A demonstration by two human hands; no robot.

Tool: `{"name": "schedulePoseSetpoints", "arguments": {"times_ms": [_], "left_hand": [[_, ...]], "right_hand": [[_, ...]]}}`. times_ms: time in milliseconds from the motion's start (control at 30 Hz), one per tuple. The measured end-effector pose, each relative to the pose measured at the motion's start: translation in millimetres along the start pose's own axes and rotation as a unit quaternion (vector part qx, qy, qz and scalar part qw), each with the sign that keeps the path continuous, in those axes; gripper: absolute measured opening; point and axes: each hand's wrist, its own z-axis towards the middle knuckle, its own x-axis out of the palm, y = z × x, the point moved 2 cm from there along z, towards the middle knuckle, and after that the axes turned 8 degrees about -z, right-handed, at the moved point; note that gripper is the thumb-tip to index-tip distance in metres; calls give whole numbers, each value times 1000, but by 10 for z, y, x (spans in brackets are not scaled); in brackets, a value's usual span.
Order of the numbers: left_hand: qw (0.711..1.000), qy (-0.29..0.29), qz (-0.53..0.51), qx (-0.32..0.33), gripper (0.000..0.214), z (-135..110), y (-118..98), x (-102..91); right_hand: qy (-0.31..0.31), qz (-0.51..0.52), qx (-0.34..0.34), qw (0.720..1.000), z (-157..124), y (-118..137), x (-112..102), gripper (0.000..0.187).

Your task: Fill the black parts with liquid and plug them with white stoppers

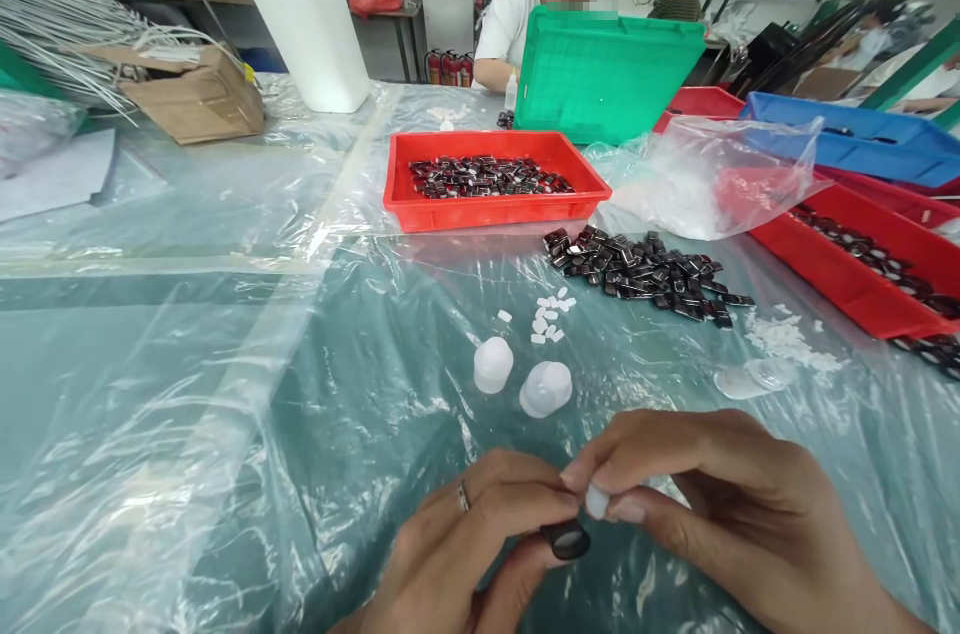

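Clear, wrinkled plastic sheeting covers the green table (187, 354) where we work, and across it a person in a white top (510, 19) sits partly hidden behind a tilted green crate (607, 79). To our left, near the far side, stands a big white jug (304, 14). Ahead of us, a red tray (495, 211) holds many glossy black pieces, and a loose heap of similar black pieces (637, 274) lies just to its front right. Our two hands meet close to us, fingertips nearly touching: both are pinching. Beyond them, two white cylinders (493, 366) sit side by side, with a scatter of white bits (550, 316) behind. Our left hand (465, 544) grips a dark oval piece (568, 541) between finger and thumb; our right hand (750, 504) grips a tiny white piece (597, 502) just beside it.
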Motion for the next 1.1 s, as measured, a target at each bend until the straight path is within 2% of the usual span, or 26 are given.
{"name": "schedulePoseSetpoints", "arguments": {"times_ms": [133,367,500,567,633,733,833,1000,1100], "left_hand": [[1000,-3,-16,9,30,1,-29,-10],[998,-9,-46,-49,36,1,-86,3],[997,-13,-55,-61,34,-26,-81,17],[995,-15,-64,-72,33,-33,-68,19],[996,-11,-59,-60,33,-22,-68,19],[999,-10,-37,-36,27,14,-84,11],[999,-10,-13,-29,20,47,-92,-6],[999,13,21,-24,20,42,-79,-25],[999,2,28,-39,24,13,-65,-25]], "right_hand": [[-10,-8,1,1000,-14,2,13,27],[-13,-24,-9,1000,-39,-12,-6,25],[-91,-105,-19,990,12,-25,-123,13],[-115,-113,-24,987,30,-14,-168,12],[-95,-90,-42,991,36,16,-166,17],[-26,-57,-92,994,29,82,-88,25],[14,-98,-137,986,32,141,-6,28],[5,-158,-151,976,31,170,22,19],[-11,-209,-155,965,-15,125,26,13]]}}
